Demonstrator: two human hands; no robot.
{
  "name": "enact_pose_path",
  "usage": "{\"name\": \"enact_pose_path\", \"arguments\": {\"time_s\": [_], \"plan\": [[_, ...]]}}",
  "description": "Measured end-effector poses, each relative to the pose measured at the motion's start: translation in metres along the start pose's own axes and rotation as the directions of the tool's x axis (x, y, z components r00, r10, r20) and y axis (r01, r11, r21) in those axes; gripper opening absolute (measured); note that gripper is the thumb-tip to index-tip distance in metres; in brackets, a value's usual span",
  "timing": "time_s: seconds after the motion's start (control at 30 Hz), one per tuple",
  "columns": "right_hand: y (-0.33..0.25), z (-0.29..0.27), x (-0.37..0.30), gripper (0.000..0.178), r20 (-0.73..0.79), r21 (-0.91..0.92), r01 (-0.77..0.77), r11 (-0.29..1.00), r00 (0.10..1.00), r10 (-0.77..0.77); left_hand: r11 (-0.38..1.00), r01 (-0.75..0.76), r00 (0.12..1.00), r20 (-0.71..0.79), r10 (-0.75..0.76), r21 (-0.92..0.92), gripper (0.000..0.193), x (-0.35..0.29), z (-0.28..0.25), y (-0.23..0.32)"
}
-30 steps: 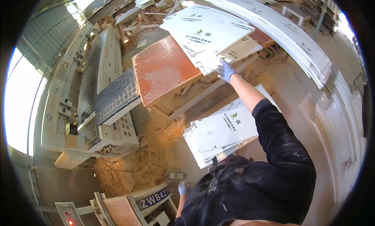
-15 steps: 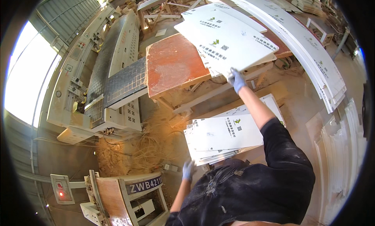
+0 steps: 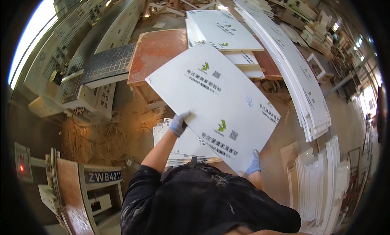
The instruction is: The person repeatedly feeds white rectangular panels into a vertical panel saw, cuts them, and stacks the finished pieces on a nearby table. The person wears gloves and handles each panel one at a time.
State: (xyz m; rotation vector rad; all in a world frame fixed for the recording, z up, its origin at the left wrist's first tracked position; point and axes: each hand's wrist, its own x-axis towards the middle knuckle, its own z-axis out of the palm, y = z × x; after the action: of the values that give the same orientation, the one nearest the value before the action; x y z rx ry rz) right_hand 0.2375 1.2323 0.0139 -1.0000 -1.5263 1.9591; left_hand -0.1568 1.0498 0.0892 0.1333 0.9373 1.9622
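A large white printed board [image 3: 219,97] is held up in front of me, tilted, by both gloved hands. My left hand [image 3: 178,123] grips its left long edge, with the thumb on top and the fingers under it. On the near right corner, my right hand [image 3: 254,162] is closed on the edge, its fingers partly hidden. Beyond the raised board, more white boards [image 3: 221,28] lie stacked on a red-brown wooden table [image 3: 158,48]. A lower stack of white boards [image 3: 185,145] shows partly beneath the held one, close to my body.
A long machine with a black gridded bed [image 3: 107,64] stands at the left. Nearer is a smaller wooden-topped machine [image 3: 75,190] beside a switch box [image 3: 22,164]. Long white panels [image 3: 290,52] curve along the right, with upright boards [image 3: 315,182] leaning nearby. Sawdust and cables lie on the floor.
The top board has come off the table stack toward me. My left hand has risen from near the lower stack to grip it; my right hand has moved nearer, still on the board.
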Motion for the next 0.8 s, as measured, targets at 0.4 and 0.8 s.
{"name": "enact_pose_path", "arguments": {"time_s": [0.4,0.8], "plan": [[-0.044,0.006,0.078,0.066,0.016,0.101,-0.409,0.907,0.912,0.41,0.967,-0.254,0.861,-0.45,0.236,0.023,0.057,-0.225,-0.016,-0.113],[-0.045,0.158,0.215,0.05,0.541,-0.423,-0.36,0.831,0.635,0.551,0.759,-0.647,0.317,-0.881,0.352,0.071,0.048,-0.271,0.049,-0.227]]}}
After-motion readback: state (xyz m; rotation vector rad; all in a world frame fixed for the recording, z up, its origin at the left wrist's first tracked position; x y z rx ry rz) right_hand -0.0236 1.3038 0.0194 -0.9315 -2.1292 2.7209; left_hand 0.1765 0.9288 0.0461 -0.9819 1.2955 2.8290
